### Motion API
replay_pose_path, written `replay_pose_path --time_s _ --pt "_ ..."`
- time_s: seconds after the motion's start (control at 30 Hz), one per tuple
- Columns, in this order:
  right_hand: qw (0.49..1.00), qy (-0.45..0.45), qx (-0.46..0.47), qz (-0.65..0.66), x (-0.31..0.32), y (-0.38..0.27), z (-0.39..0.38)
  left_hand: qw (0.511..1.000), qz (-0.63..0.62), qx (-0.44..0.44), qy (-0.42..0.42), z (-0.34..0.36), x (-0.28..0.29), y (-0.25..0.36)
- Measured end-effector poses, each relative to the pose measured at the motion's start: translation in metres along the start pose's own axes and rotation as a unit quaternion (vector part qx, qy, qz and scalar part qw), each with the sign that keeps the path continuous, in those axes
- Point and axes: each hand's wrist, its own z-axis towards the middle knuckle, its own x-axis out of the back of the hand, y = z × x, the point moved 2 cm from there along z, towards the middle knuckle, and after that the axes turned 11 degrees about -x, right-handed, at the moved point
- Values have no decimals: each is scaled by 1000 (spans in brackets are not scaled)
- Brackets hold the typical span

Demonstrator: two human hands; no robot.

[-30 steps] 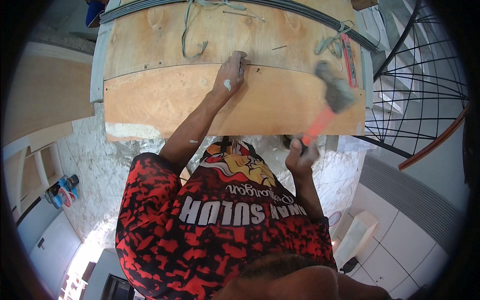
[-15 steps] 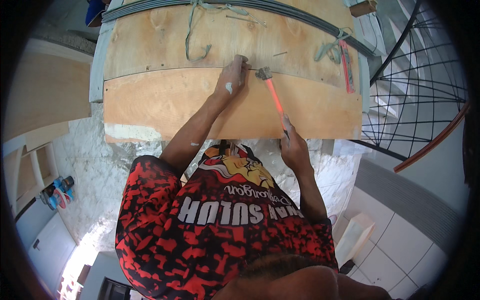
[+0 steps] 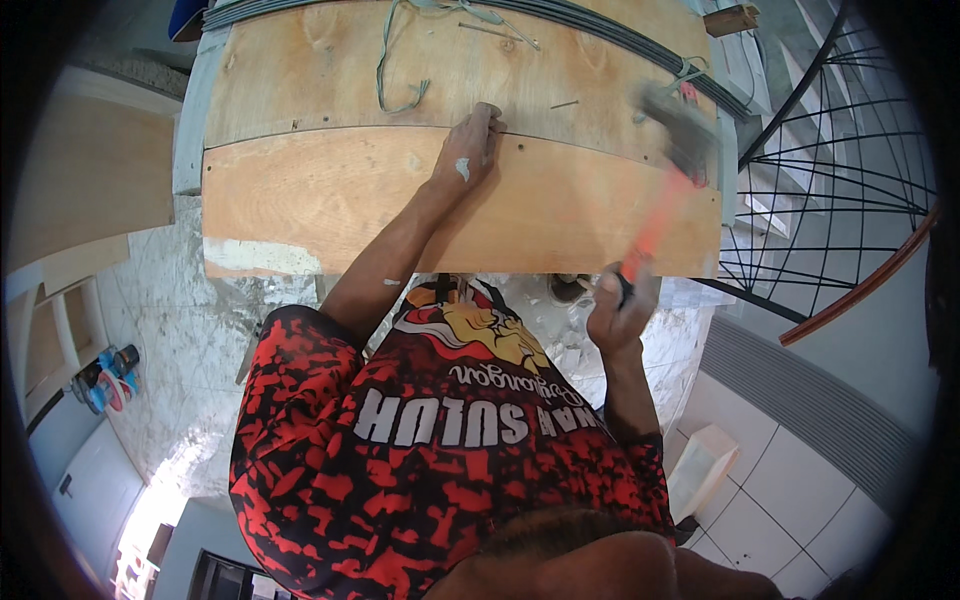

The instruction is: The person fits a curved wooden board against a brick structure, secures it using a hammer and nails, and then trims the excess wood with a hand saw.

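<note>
My right hand [image 3: 620, 305] is closed round the handle of a hammer [image 3: 660, 220] with an orange-red grip. Its dark head, smeared by motion, is over the right part of the wooden panels. My left hand [image 3: 472, 140] rests at the seam between the near plywood strip [image 3: 350, 190] and the far plywood sheet [image 3: 290, 75]. Its fingers are curled together; whatever they pinch is hidden. A dark nail head [image 3: 520, 147] shows in the strip just right of that hand. A loose nail [image 3: 565, 104] lies on the far sheet.
Grey rods [image 3: 610, 45] cross the far sheet, with green string [image 3: 385, 85] tied to them and long thin metal pieces [image 3: 490, 32] nearby. A black metal lattice [image 3: 830, 165] stands at the right. A blue power tool [image 3: 105, 380] lies at the left.
My right hand has swung the hammer up and to the right, away from the seam beside my left hand. My left hand stays at nearly the same spot.
</note>
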Motion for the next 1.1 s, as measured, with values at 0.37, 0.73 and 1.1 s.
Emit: replay_pose_path --time_s 0.37,0.73,1.1 --pt "987 -56 -151 -14 8 5 -4 1000 -8 17 1 -1 -4 -4" --pt "974 -116 -187 -51 -4 24 -9 1000 -12 -21 6 2 -2 -2" --pt "971 -151 -164 -84 -26 38 -6 999 -15 28 -9 1 -3 2"
